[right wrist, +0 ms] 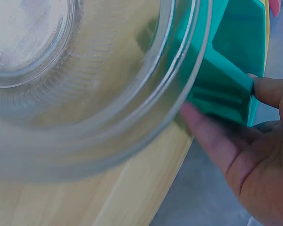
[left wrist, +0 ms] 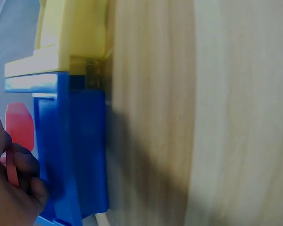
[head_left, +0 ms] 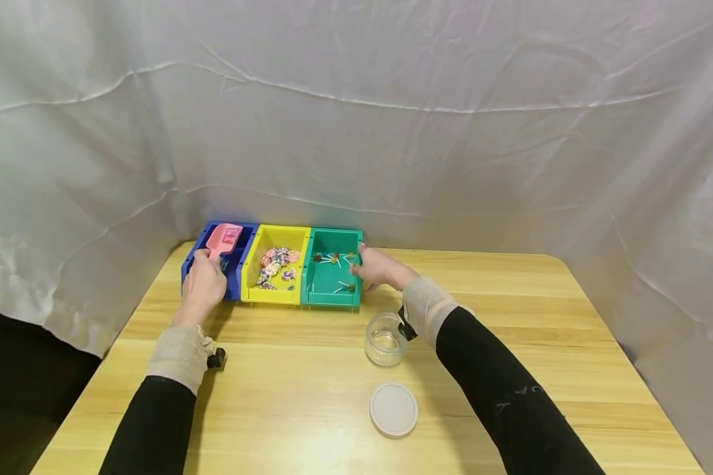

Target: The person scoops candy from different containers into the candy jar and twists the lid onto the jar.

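My left hand (head_left: 203,284) grips a pink scoop (head_left: 224,237) by its handle, the scoop's blade over the blue bin (head_left: 233,290). In the left wrist view the fingers curl round the scoop handle (left wrist: 12,167) close beside the blue bin's wall. At the other end of the row, my right hand (head_left: 383,267) holds the right side wall of the green bin (head_left: 331,298). The right wrist view shows the thumb at the bin's rim and the other fingers along its outer side. Several lollipops (head_left: 335,258) lie in the green bin.
Between those bins stands a yellow bin (head_left: 270,295) with several wrapped twist candies (head_left: 276,264). An uncovered glass jar (head_left: 386,340) stands below my right wrist, its round white lid (head_left: 393,410) flat on the wooden table (head_left: 285,382) nearer me. A grey curtain (head_left: 392,132) hangs behind.
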Demonstrator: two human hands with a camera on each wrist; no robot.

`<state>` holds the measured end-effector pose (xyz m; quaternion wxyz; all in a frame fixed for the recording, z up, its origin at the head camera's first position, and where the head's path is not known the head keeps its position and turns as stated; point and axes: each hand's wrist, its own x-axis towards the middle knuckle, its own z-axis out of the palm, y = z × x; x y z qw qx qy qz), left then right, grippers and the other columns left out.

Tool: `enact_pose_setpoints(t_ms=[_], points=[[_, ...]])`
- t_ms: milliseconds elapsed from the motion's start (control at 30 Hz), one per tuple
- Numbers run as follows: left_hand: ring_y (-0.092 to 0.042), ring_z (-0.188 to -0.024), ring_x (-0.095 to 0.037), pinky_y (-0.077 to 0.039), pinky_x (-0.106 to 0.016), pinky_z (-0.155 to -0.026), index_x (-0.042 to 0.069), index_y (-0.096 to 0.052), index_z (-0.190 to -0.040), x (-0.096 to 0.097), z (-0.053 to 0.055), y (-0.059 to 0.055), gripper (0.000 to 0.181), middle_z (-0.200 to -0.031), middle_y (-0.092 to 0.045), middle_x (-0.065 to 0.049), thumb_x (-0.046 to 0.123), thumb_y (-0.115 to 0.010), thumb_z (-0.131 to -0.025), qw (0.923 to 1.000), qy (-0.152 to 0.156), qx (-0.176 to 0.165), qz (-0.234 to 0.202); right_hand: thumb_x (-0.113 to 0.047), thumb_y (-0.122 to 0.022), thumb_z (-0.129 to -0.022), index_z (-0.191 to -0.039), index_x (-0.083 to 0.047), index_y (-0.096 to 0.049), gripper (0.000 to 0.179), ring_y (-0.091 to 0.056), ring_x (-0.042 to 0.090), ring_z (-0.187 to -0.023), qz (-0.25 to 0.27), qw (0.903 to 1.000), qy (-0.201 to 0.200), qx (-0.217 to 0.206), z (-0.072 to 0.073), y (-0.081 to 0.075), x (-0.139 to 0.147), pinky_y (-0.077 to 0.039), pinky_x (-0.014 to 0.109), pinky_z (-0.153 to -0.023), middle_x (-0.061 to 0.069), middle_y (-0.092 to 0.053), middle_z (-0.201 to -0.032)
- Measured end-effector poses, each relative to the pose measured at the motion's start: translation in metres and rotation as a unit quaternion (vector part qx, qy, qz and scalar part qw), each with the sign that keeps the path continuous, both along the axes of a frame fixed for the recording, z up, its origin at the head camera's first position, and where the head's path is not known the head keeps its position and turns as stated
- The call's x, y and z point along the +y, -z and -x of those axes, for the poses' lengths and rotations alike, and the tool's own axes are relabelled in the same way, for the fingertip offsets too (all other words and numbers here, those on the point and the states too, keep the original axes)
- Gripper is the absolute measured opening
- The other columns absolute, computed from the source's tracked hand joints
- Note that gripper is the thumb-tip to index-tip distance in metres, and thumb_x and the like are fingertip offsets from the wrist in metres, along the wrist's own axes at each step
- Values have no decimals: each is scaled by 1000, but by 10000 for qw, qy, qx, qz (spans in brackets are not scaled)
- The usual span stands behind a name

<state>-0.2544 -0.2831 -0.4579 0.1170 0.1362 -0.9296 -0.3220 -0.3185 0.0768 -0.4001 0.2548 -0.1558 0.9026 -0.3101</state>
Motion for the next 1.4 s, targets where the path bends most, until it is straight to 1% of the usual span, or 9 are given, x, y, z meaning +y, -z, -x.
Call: enact_pose_setpoints(t_ms=[67,167,300,600,767,967,1100,1233,1400], points=[[-56,-114,-57,-43,-66,-96,-8,-32,-148,1,-2,-3,54,-132,-53,-38,31,-21,-113,10000,7,1,-25,-24,-55,-110,-164,1,-3,80,-56,21,-60,-100,9996,-19,253,-1,2,4,-60,40,-77,30,-53,-145],[-54,-117,-56,-42,-66,-99,-9,-31,-148,3,-6,-7,55,-133,-52,-38,32,-20,-113,9999,57,30,-78,-36,-54,-109,-165,-2,-9,79,-69,28,-91,-219,9970,8,742,-6,1,11,-53,46,-98,28,-62,-134],[-53,-120,-56,-41,-65,-102,-11,-31,-147,8,-13,-15,55,-132,-51,-40,32,-20,-113,9997,118,205,-109,-42,-51,-109,-165,-1,-15,78,-49,41,-141,55,9936,1,1132,-11,0,25,-39,53,-116,24,-45,-157],[-57,-111,-51,-44,-64,-92,-9,-33,-145,22,-29,-39,53,-125,-55,-36,32,-23,-114,9960,485,712,-233,-44,-48,-110,-164,-5,-23,71,-50,37,-140,1052,9792,125,1729,-36,7,55,-40,54,-114,18,-46,-158],[-55,-93,-42,-44,-58,-80,-9,-38,-141,37,-38,-47,47,-109,-56,-29,29,-28,-114,9901,695,1174,-320,-48,-54,-107,-165,-10,-24,75,-45,33,-146,1966,9687,541,1419,-57,19,68,-37,54,-117,11,-43,-162],[-53,-89,-40,-43,-54,-78,-10,-43,-135,61,-48,-51,40,-104,-56,-26,23,-33,-114,9818,983,1569,-429,-25,-68,-103,-164,-3,-21,81,-39,38,-149,3061,9426,706,1136,-79,36,84,-36,52,-118,16,-38,-164],[-53,-89,-38,-43,-51,-78,-11,-43,-135,76,-55,-56,38,-104,-55,-25,20,-33,-114,9777,1212,1635,-520,-16,-78,-95,-165,-3,-14,96,-34,39,-152,3424,9332,615,898,-95,45,92,-33,54,-119,16,-32,-167],[-53,-88,-36,-44,-48,-77,-9,-43,-136,88,-60,-58,38,-106,-57,-24,20,-34,-114,9754,1436,1579,-551,-13,-86,-86,-166,-5,-10,111,-32,37,-153,3483,9329,528,749,-104,57,95,-30,52,-121,13,-29,-169],[-51,-85,-34,-44,-45,-75,-7,-46,-134,103,-66,-58,33,-102,-57,-21,18,-39,-114,9688,1749,1650,-602,-11,-91,-80,-166,-4,-9,119,-34,39,-151,3237,9425,405,724,-110,63,95,-32,48,-120,16,-27,-169]])
